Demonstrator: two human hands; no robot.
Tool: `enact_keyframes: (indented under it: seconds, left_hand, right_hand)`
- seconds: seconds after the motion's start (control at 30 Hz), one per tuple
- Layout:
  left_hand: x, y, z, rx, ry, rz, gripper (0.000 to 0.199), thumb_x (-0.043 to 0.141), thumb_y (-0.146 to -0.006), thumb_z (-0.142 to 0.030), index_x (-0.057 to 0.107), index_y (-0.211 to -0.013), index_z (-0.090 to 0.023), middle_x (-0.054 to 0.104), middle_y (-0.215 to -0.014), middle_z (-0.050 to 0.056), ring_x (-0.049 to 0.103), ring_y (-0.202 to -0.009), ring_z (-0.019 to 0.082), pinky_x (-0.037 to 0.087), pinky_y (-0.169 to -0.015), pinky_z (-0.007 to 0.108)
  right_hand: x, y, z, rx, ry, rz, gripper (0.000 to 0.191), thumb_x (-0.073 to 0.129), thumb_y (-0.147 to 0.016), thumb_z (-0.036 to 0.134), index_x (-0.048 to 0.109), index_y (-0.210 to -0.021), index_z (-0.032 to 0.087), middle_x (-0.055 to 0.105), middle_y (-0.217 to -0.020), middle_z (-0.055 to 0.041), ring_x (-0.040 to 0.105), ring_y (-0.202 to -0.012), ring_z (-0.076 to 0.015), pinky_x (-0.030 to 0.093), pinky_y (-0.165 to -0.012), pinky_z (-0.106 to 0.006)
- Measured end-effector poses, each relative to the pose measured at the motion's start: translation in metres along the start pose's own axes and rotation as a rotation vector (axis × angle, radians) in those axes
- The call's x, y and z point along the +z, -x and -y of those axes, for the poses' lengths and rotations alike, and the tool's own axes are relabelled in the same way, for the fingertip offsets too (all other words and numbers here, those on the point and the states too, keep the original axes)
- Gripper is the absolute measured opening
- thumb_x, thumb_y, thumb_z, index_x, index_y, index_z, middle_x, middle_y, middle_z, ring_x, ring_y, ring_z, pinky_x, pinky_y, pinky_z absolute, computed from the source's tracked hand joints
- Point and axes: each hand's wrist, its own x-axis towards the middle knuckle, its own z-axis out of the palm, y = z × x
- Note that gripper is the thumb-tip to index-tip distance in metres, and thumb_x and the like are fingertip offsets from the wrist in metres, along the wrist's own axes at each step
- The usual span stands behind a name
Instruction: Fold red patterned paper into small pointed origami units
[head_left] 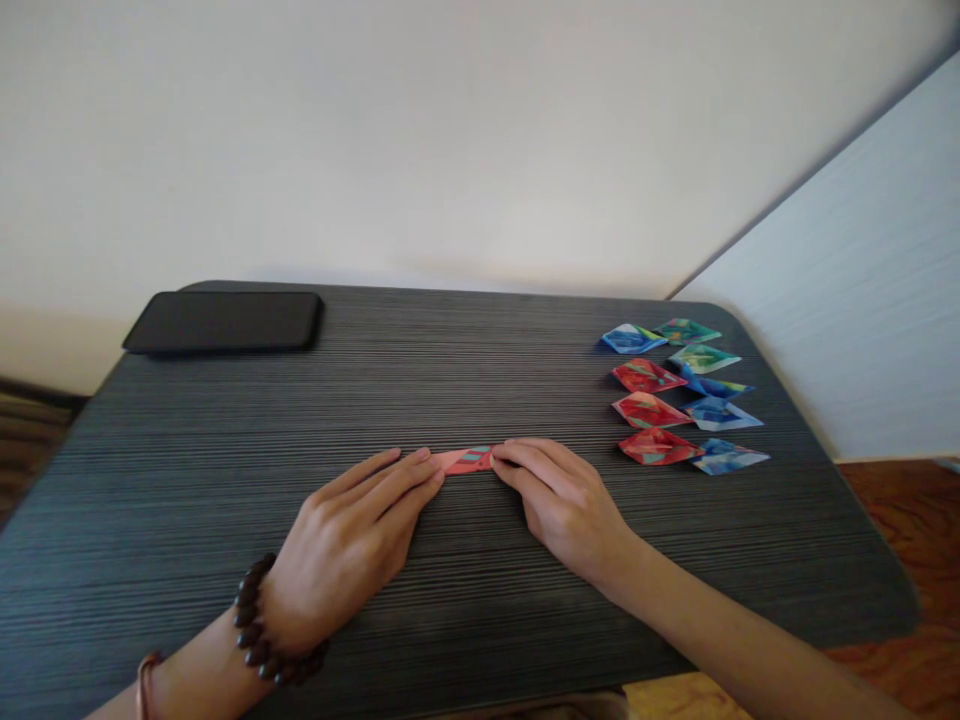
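Observation:
A narrow folded strip of red and pink patterned paper (466, 461) lies on the dark table in front of me, with a few grey-blue stripes showing. My left hand (349, 525) rests flat over its left end, fingers stretched out and pressing it down. At the other end, my right hand (562, 505) pinches the paper between thumb and fingers. Both ends of the strip are hidden under my fingertips. A beaded bracelet (255, 625) circles my left wrist.
Several folded paper pieces, red ones (651, 409) beside blue ones (724, 413) and green ones (705, 357), sit in two columns at the table's right. A black flat case (225, 322) lies at the far left. A pale wall (465, 140) borders the table's back edge.

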Motion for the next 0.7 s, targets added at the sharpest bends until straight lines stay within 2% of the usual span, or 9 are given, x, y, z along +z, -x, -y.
enact_keyframes:
  seconds: [0.13,0.27,0.43,0.53,0.7]
  left_hand:
    - [0.005,-0.002,0.002,-0.074,0.023,-0.003,0.028,0.057,-0.082,-0.015,0.061,-0.11,-0.017,0.065,-0.11,0.003,0.06,-0.096,0.018,0.048,-0.091,0.035]
    - [0.008,-0.011,0.003,-0.103,0.015,0.047,0.033,0.057,-0.085,-0.023,0.057,-0.117,-0.019,0.065,-0.097,0.006,0.057,-0.091,0.022,0.05,-0.08,0.039]
    - [0.014,-0.025,0.01,-0.033,0.029,0.056,0.024,0.052,-0.086,-0.017,0.061,-0.109,-0.017,0.063,-0.091,0.007,0.056,-0.082,0.02,0.049,-0.073,0.037]
    - [0.02,-0.034,0.016,-0.019,0.068,0.041,0.019,0.053,-0.086,-0.021,0.063,-0.102,-0.016,0.064,-0.093,0.006,0.056,-0.083,0.02,0.049,-0.074,0.037]
    - [0.026,-0.041,0.022,-0.11,0.293,0.029,0.015,0.051,-0.087,-0.017,0.064,-0.093,-0.015,0.063,-0.089,0.005,0.056,-0.081,0.016,0.048,-0.077,0.031]
  right_hand:
    - [-0.002,-0.009,0.001,0.067,-0.091,0.028,0.021,0.047,-0.083,0.009,0.061,-0.097,0.015,0.062,-0.11,-0.0094,0.053,-0.103,-0.0211,0.047,-0.089,-0.039]
    - [-0.003,-0.016,0.0,0.122,-0.161,0.105,0.019,0.053,-0.086,0.021,0.06,-0.103,0.018,0.06,-0.102,-0.0081,0.053,-0.096,-0.0203,0.046,-0.085,-0.039]
    - [0.0,-0.019,-0.005,0.173,-0.186,0.097,0.019,0.049,-0.09,0.027,0.062,-0.101,0.019,0.058,-0.094,-0.0066,0.052,-0.088,-0.0183,0.046,-0.081,-0.034]
    - [0.002,-0.022,-0.007,0.183,-0.182,0.075,0.02,0.044,-0.092,0.025,0.062,-0.098,0.018,0.059,-0.092,-0.0063,0.052,-0.087,-0.0174,0.046,-0.081,-0.033]
    - [0.005,-0.03,-0.005,0.123,-0.129,0.106,0.022,0.041,-0.093,0.024,0.061,-0.094,0.015,0.06,-0.089,-0.0076,0.053,-0.084,-0.0177,0.046,-0.079,-0.032]
